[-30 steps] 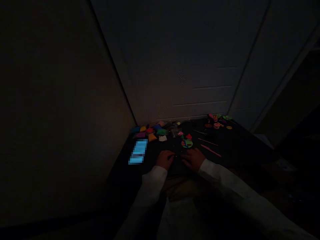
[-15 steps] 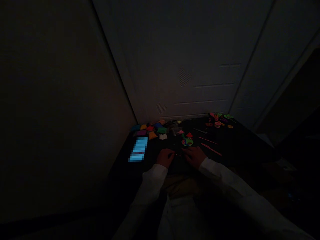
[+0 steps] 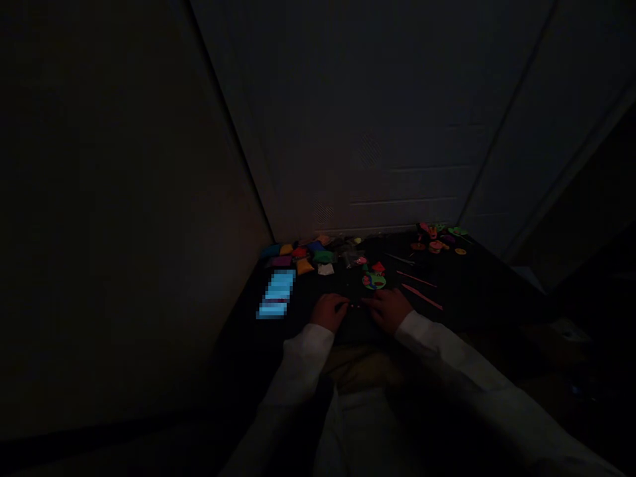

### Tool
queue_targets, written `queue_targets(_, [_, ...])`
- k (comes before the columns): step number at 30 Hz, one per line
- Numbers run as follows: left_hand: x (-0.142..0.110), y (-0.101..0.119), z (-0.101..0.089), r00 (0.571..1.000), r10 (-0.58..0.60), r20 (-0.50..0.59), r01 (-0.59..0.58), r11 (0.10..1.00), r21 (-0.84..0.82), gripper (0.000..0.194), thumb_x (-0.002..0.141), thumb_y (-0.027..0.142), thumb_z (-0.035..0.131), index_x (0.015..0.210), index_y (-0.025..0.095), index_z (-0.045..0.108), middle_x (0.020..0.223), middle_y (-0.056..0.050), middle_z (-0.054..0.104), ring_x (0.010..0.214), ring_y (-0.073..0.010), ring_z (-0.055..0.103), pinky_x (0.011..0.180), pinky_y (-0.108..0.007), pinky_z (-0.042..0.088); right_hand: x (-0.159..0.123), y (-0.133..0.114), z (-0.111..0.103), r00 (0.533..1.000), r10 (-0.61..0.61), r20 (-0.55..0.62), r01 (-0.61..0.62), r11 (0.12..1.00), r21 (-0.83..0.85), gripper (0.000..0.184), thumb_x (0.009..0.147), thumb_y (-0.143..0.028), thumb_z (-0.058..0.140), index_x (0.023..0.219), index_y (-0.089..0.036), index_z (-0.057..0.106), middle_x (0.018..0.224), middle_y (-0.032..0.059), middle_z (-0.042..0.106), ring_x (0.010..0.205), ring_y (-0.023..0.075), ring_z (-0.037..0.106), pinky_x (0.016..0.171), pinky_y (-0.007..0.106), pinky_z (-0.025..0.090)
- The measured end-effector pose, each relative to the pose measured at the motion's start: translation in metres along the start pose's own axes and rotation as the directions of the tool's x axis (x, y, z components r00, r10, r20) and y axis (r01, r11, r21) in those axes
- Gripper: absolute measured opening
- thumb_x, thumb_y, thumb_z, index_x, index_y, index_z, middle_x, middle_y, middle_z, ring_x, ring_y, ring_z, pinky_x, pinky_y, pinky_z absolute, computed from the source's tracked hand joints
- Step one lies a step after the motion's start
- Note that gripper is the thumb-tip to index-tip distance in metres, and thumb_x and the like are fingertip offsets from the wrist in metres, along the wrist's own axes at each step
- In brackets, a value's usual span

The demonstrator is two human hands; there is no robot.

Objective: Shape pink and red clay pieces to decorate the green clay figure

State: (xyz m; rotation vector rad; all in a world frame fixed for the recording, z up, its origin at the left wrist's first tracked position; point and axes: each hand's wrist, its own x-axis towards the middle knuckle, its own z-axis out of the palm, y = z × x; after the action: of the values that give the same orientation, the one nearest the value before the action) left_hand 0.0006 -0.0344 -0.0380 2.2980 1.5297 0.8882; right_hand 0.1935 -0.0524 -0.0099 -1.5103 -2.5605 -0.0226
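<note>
1. Glowing pale blue at the left end of the dark table (image 3: 477, 285), a blurred-out screen (image 3: 276, 295) is the brightest thing in the frame.
2. Bunched above and to the right of it, packets (image 3: 305, 266) in blue, yellow, purple, red, orange, green and white lie towards the table's far edge, below a panelled wall (image 3: 407, 132).
3. Just below the middle of the frame, my left hand (image 3: 330, 311) is at the table, the white sleeve (image 3: 305, 358) behind it, fingers curled inward; in this dim light I cannot tell whether they grip anything.
4. In the narrow gap between my hands sit two tiny pale pieces (image 3: 352, 305), too small to make out clearly.
5. Above and to the right of them lies a green disc (image 3: 373, 282) with blue and red details, a red cone-like piece (image 3: 378, 267) by its upper edge.
6. Below the disc, my right hand (image 3: 390, 310) points its fingers towards the pale pieces; whether they pinch anything, I cannot tell.
7. To its right, a thin pink rod (image 3: 417, 279) and a broader pink blade (image 3: 422, 297) lie aslant.
8. At the table's upper right, small colourful shapes (image 3: 435, 247) cluster near a yellow disc (image 3: 460, 251).
</note>
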Motion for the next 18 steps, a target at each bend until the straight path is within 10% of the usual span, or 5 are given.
queue_targets(18, [-0.0004,0.0021,-0.0021,1.000,-0.004,0.002,0.004,1.000,-0.007,0.016,0.073,0.021,0.051,0.083,0.020,0.064,0.086,-0.002,0.064,0.085,-0.0156,0.054,0.080,-0.031,0.041,-0.0004,-0.0039,0.0006,1.000,0.008,-0.021,-0.008,1.000,-0.009,0.039,0.085,-0.040,0.026,0.114,-0.027,0.050,0.098,0.0078,0.054,0.090,0.0197,0.047,0.075,0.034,0.026])
